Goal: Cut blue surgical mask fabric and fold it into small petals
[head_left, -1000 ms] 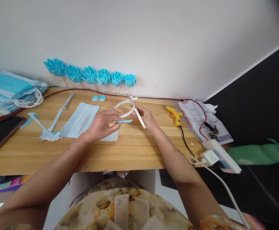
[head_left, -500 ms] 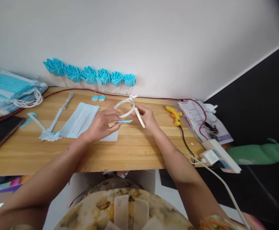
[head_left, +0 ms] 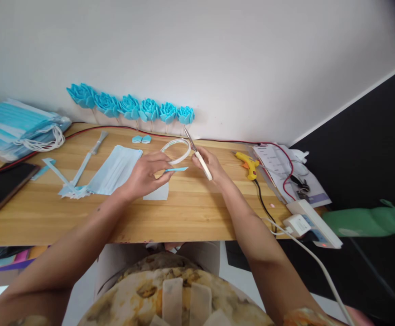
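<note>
My left hand (head_left: 151,173) is closed, pinching a small folded blue piece of mask fabric (head_left: 177,170) between thumb and fingers. At its fingertips is a white ring (head_left: 185,156) that looks like a roll of tape; whether the fingers hold it too, I cannot tell. Scissors (head_left: 202,164) with white handles are in my closed right hand (head_left: 213,165), blades pointing up and away, to the right of the ring. Under and beside my left hand lie a pale fabric square (head_left: 157,192) and a flattened blue face mask (head_left: 116,170). Two small blue petals (head_left: 141,139) rest further back.
Several blue flowers (head_left: 129,107) on sticks lean along the wall. Left are a mask stack (head_left: 17,120), cut strips (head_left: 82,170) and a phone (head_left: 3,188). A yellow glue gun (head_left: 248,165), papers (head_left: 272,158), a power strip (head_left: 315,222) and green bottle (head_left: 363,219) are right.
My right hand has drawn the scissors slightly right, away from the ring, and their blades look closer together. A small white piece by the blades no longer shows there. My left hand is nearly still.
</note>
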The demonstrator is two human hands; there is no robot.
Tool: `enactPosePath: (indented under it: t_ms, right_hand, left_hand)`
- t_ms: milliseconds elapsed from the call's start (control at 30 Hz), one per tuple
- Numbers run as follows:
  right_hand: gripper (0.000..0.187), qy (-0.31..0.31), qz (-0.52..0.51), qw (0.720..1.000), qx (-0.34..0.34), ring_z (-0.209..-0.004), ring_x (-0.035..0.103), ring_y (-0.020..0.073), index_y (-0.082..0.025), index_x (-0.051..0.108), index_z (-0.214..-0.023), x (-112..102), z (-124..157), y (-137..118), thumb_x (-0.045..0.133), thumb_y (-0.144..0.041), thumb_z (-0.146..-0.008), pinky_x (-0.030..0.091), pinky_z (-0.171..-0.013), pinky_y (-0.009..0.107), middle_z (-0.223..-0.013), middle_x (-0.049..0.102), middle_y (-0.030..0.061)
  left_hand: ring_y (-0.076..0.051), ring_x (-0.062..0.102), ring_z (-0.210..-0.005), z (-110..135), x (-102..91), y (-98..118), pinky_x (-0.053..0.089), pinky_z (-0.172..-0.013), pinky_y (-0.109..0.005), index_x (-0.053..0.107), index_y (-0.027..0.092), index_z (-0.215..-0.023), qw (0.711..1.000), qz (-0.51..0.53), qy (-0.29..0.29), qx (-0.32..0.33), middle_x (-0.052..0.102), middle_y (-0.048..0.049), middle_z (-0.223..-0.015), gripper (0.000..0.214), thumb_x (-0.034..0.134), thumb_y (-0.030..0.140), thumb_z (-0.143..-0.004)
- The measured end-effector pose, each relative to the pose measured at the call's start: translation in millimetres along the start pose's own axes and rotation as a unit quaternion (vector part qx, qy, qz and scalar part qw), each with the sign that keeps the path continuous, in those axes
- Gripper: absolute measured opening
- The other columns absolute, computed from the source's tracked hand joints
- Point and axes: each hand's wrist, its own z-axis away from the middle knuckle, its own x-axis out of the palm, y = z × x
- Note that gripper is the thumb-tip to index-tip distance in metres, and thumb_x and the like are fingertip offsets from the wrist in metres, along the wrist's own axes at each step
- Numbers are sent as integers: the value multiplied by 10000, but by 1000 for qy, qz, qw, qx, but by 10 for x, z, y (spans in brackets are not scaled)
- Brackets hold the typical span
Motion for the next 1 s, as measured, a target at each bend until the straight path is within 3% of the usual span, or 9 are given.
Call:
enactPosePath:
  t_ms: [367, 500, 733, 867, 1000]
  right_hand:
    - [669, -59, -64, 995, 42, -656, 436, 117, -177, 696, -1209, 37, 91, -185, 777, -627, -721, 336, -601, 274, -785, 580, -10]
    - [597, -50, -81, 994, 49, -632, 404, 119, -197, 715, -1173, 37, 71, -148, 790, -576, -718, 360, -616, 279, -670, 493, -49]
    - [500, -34, -92, 994, 53, -611, 408, 109, -212, 731, -1136, 28, 63, -129, 772, -541, -762, 414, -622, 276, -678, 520, -45]
    - [508, -44, -87, 994, 54, -612, 447, 109, -194, 724, -1141, 21, 65, -124, 764, -540, -772, 407, -591, 264, -720, 580, -25]
    - [609, -56, -105, 991, 66, -626, 483, 96, -188, 695, -1196, 37, 63, -80, 818, -561, -731, 397, -559, 247, -836, 652, -1]
  left_hand:
    - [-182, 700, -787, -24, -30, 55, 551, -727, -296, 721, 171, -838, 999, 39, -8, 32, 750, -86, -875, 84, 679, 163, -910]
    - [-184, 698, -790, -17, -19, 63, 550, -741, -303, 728, 196, -841, 997, 69, -16, 30, 742, -67, -857, 84, 682, 167, -904]
    - [-185, 682, -797, -20, -20, 82, 541, -745, -311, 727, 199, -819, 995, 95, -25, 19, 736, -70, -846, 102, 680, 180, -907]
    - [-181, 672, -768, 14, -40, 59, 524, -707, -314, 739, 200, -790, 980, 179, 16, -83, 731, -63, -846, 135, 733, 279, -900]
    - [-156, 611, -709, 51, -73, -46, 485, -647, -294, 699, 198, -687, 902, 340, 126, -232, 672, -30, -755, 286, 822, 407, -838]
